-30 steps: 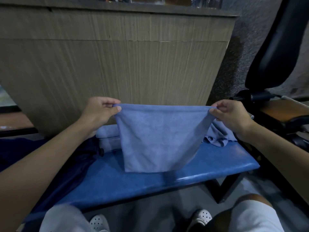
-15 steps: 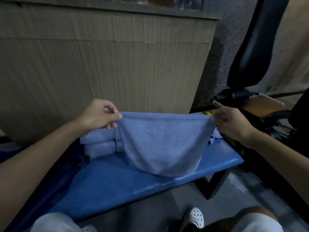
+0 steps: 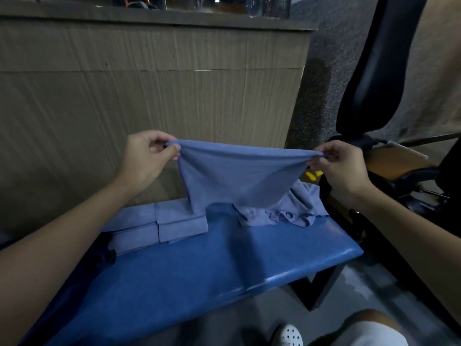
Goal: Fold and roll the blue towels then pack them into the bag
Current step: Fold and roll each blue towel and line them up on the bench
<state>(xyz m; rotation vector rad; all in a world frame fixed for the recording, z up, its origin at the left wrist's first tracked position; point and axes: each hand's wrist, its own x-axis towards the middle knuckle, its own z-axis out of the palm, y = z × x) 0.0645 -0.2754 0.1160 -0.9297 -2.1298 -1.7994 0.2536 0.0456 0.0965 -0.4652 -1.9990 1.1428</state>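
Towel (image 3: pixel 239 176) higher off bench (image 3: pixel 199 283) than before, corners between pinching fingers of left hand (image 3: pixel 147 156), right hand (image 3: pixel 341 166).

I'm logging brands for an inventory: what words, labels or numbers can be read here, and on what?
None can be read. The held towel, the folded towels and the blue bench show no print; the yellow patch behind the towel is too blurred to tell.

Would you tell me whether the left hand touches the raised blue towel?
Touching: the head view shows the left hand pinching a top corner of the towel.
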